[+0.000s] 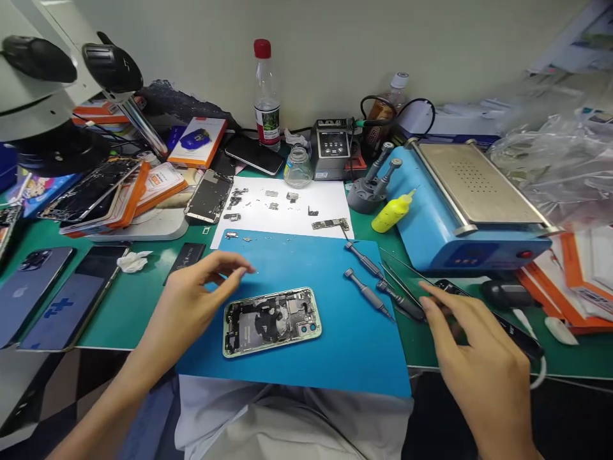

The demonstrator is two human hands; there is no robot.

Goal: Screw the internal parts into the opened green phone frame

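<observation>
So, phone frame (253,329) btwn L hand (196,291) & R hand (483,364), nearer L.

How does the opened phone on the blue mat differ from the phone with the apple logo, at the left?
The opened phone shows its bare inside, but the logo phone shows a closed back. The opened phone has a pale green frame; the logo phone looks dark blue-grey. Both lie flat.
</observation>
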